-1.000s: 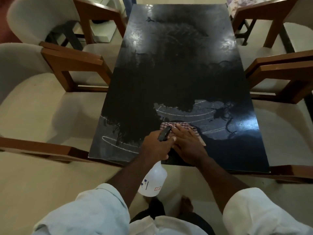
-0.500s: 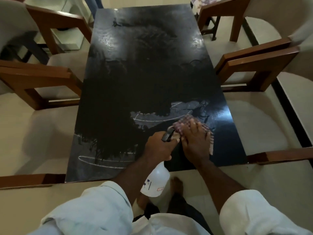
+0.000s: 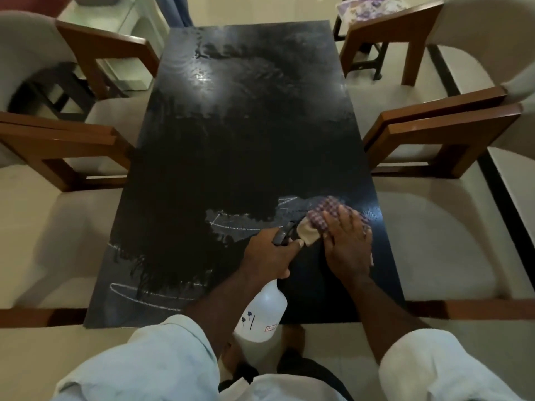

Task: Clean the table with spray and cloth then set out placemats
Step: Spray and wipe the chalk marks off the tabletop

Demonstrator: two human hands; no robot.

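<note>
A long glossy black table (image 3: pixel 231 140) runs away from me, with wet wipe streaks near its front end. My right hand (image 3: pixel 347 247) lies flat on a red-and-white checked cloth (image 3: pixel 324 212), pressing it onto the tabletop near the right edge. My left hand (image 3: pixel 267 256) grips the dark trigger head of a white spray bottle (image 3: pixel 262 316), whose body hangs down over the table's front edge. The two hands are close together, almost touching. No placemats are in view.
Wooden-armed chairs with beige cushions flank the table: two on the left (image 3: pixel 72 134) and two on the right (image 3: pixel 440 134). A patterned cloth (image 3: pixel 367 8) lies beyond the table's far right corner. Pale tiled floor surrounds everything.
My right hand has slid the cloth to the right and slightly away from me, towards the table's right edge. My left hand keeps holding the spray bottle in about the same place.
</note>
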